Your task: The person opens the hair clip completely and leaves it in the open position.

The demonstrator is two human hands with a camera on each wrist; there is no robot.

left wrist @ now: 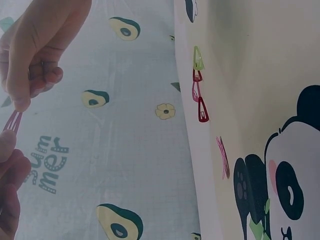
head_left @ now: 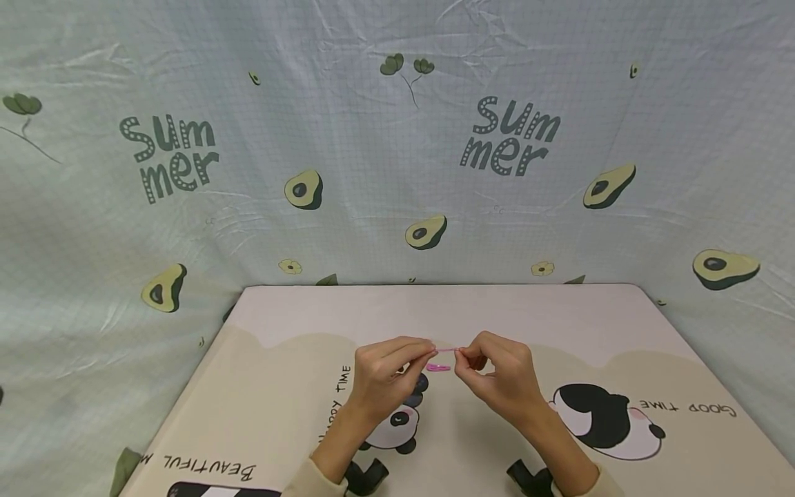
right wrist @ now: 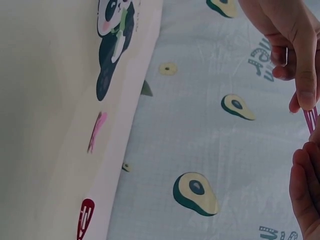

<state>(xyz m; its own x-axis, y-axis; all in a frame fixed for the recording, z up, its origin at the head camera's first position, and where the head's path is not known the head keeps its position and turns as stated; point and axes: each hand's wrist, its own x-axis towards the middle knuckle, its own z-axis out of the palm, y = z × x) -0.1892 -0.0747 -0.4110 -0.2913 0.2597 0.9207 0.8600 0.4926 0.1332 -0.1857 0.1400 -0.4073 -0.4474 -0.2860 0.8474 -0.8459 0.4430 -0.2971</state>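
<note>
Between both hands, above the table, a pink snap hair clip [head_left: 447, 350] is stretched level. My left hand [head_left: 394, 376] pinches one end between thumb and fingers; my right hand [head_left: 499, 376] pinches the other. The slotted body of this clip [left wrist: 12, 121] shows between the fingertips in the left wrist view. Just below it on the table lies a pink hair clip [head_left: 438, 368], seen edge-on in the right wrist view. Several more clips lie in a row to its right: a green clip [left wrist: 198, 58], a dark red clip [left wrist: 202, 110] and others between them.
The table [head_left: 279, 386] has a cream cover printed with pandas and lettering. Behind it hangs a pale curtain [head_left: 373, 138] printed with avocados and "summer". The row of clips is not visible in the head view.
</note>
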